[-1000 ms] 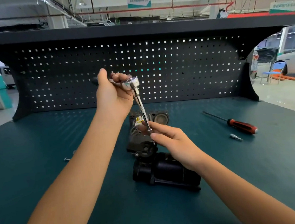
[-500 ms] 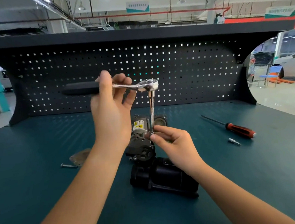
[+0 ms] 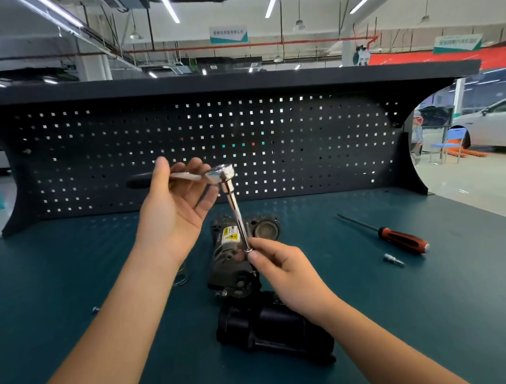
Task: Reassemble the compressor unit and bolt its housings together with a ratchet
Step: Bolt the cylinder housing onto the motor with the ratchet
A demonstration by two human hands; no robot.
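Left hand grips the chrome ratchet with its long extension bar; right hand pinches the bar's lower tip above the black compressor unit, mid-worktop.

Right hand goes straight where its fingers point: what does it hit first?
Probably the compressor housing with the yellow label, just beyond the extension tip the right hand pinches; its height above it is unclear.

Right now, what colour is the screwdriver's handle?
The screwdriver handle is red with black sections; head view shows it.
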